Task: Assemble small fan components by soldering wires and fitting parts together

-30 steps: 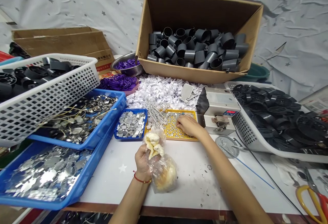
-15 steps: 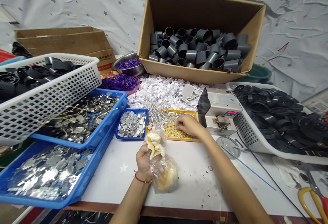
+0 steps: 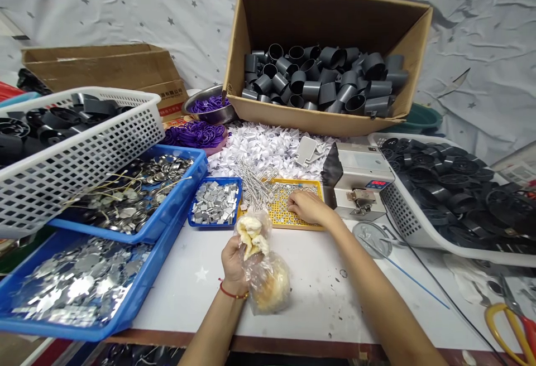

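My left hand (image 3: 233, 263) is closed around a clear plastic bag of bread (image 3: 271, 285). A torn, pale piece of bread (image 3: 252, 233) pokes out at the bag's top, and a browned round part hangs below. My right hand (image 3: 309, 207) is over the yellow perforated tray (image 3: 299, 225), fingertips bent down among small metal parts. Its fingers are curled together, and whatever they pinch is hidden. Left of that tray lies a bundle of thin metal strands (image 3: 254, 182). A small blue tray (image 3: 215, 203) of flat silvery pieces sits further left.
A cardboard box (image 3: 314, 118) of dark plastic cylinders stands behind white scraps (image 3: 259, 145). To the right are a small machine (image 3: 362, 173), a white basket (image 3: 412, 226) of black parts and scissors (image 3: 506, 316). Blue trays (image 3: 167, 237) and another white basket (image 3: 113, 148) fill the left.
The view has shifted very slightly. Both hands stay in nearly the same places, the left still holding the bagged bread and the right still at the yellow tray.
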Demonstrator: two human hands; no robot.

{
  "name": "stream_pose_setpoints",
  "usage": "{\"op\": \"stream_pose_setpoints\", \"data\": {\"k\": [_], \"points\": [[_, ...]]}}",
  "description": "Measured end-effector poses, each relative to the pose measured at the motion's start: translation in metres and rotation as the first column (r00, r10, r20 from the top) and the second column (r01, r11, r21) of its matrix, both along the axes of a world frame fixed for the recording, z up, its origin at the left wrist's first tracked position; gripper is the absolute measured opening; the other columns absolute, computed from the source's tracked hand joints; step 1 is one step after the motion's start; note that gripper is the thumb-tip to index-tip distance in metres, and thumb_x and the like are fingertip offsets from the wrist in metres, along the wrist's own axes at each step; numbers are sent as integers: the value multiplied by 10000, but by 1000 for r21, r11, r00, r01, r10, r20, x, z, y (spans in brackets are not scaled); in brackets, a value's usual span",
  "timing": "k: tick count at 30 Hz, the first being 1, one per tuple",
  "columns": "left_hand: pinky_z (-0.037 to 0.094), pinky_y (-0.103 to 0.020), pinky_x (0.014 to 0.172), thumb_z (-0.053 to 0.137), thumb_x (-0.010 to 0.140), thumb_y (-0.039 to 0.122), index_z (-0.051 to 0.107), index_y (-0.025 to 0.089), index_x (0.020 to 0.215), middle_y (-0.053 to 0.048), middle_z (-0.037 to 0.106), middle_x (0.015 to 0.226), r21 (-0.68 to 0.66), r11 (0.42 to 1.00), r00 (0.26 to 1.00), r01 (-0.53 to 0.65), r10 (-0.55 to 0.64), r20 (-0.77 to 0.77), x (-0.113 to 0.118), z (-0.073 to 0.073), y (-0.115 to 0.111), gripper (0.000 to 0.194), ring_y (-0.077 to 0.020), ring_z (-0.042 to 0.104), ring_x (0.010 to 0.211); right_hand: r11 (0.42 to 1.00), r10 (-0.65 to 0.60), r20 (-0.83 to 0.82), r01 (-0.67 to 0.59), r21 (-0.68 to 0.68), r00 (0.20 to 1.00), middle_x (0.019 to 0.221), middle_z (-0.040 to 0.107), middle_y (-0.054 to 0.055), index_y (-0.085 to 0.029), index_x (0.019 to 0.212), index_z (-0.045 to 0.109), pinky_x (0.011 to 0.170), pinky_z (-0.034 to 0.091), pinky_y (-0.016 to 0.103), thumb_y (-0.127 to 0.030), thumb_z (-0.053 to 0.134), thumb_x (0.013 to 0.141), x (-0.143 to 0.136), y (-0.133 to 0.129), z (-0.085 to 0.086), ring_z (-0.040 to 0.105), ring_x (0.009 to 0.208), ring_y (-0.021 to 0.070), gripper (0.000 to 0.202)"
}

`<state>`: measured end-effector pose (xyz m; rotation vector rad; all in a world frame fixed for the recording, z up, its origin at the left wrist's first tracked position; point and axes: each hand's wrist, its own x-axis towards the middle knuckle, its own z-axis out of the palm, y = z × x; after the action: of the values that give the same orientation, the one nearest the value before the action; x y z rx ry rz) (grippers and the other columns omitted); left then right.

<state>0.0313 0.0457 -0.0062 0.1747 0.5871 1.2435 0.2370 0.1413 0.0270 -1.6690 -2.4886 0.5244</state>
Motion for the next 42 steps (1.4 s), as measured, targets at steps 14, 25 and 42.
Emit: {"op": "stream_pose_setpoints", "data": {"k": [14, 25, 42], "points": [[359, -183, 332, 643, 566, 252, 591, 123, 561, -35, 544, 511, -35, 999, 1000, -14, 14, -22, 2, 4, 0, 138, -118, 485, 422, 999, -35, 45, 36, -25, 998, 739, 650, 38, -183, 677, 615, 661, 302, 256, -127, 602, 811, 0, -1, -3, 555, 692, 156, 146], [344, -178, 324, 620, 570, 233, 598, 123, 582, -39, 568, 515, -46, 999, 998, -23, 21, -51, 6, 13, 0, 113, -100, 452, 386, 990, -103, -67, 109, 91, 992, 946, 716, 37, -214, 852, 704, 772, 366, 255, -119, 556, 830, -4, 1, -3, 620, 884, 176, 177], [368, -202, 552, 822, 615, 364, 592, 159, 724, 43, 452, 520, 305, 843, 864, 443, -493, 106, 61, 105, -124, 327, -77, 418, 475, 953, -136, -206, 185, 239, 969, 879, 717, 41, -205, 809, 685, 724, 381, 284, -191, 560, 848, 26, -3, 28, 616, 795, 182, 131]]}}
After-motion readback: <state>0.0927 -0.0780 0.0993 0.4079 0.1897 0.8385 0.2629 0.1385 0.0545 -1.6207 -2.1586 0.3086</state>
